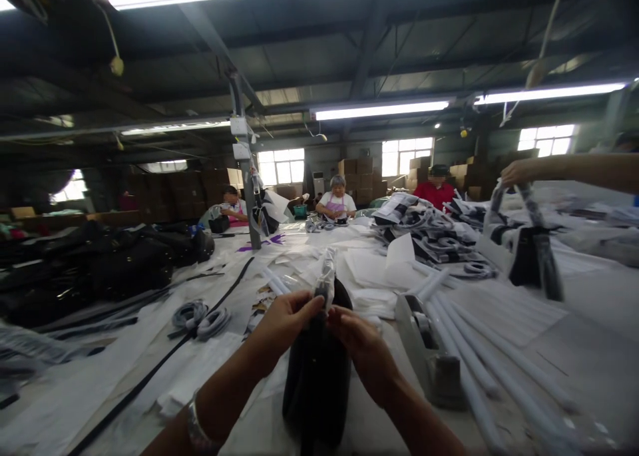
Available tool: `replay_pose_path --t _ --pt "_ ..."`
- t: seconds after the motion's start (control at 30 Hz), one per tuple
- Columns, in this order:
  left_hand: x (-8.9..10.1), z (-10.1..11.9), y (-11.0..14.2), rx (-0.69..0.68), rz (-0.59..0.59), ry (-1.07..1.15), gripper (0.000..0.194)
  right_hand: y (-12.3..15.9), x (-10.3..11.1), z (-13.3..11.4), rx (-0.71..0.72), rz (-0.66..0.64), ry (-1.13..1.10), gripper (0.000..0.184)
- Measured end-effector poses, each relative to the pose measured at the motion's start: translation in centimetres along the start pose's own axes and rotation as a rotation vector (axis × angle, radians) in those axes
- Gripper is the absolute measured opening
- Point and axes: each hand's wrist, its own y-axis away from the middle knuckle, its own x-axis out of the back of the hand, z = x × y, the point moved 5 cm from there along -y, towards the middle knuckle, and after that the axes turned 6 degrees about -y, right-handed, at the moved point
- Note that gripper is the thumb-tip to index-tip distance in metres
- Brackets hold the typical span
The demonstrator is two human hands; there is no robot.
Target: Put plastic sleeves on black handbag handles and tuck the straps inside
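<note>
A black handbag stands upright on the table right in front of me. Its handle rises at the top, covered in clear, shiny plastic wrap. My left hand pinches the wrapped handle between thumb and fingers, near where it meets the bag. From the other side my right hand meets the same spot, thumb and fingertips pressed together; what they hold is too small to make out. Just right of the bag sits a grey tape dispenser. A bracelet circles my left wrist.
White foam tubes lie right of the dispenser. Coiled straps and a long black strap are on the left, below piled black bags. At right, a co-worker's hand lifts a bag by its wrapped handle. Several people sit across the table.
</note>
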Motion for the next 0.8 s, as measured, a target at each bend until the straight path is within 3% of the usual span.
replay_pose_path --t 0.07,0.13,0.27,0.4,0.5,0.63,0.8 --pt "-0.5 -0.1 0.7 -0.061 0.012 -0.016 0.039 -1.4 -0.1 -0.9 -0.075 0.002 -0.194 0.050" --pt "-0.7 -0.9 1.6 -0.090 0.067 -0.083 0.036 -3.1 -1.0 -2.4 -0.122 -0.058 -0.253 0.059" --pt "-0.6 -3.5 3.4 -0.122 0.209 -0.247 0.031 -5.8 -2.6 -4.6 -0.122 -0.029 -0.340 0.044" --pt "-0.7 -5.7 4.4 -0.150 0.265 -0.271 0.026 -5.6 -3.9 -3.7 -0.112 -0.039 -0.376 0.033" --pt "-1.0 -6.6 4.5 -0.170 0.259 -0.250 0.023 -3.7 -4.4 -2.3 -0.099 -0.068 -0.230 0.035" --pt "-0.6 -6.7 3.9 -0.114 0.400 -0.204 0.029 -1.6 -4.6 -2.5 0.057 -0.074 0.007 0.035" --pt "-0.7 -6.9 2.9 -0.031 0.466 -0.075 0.048 -1.9 -4.1 -3.1 0.227 -0.077 0.262 0.021"
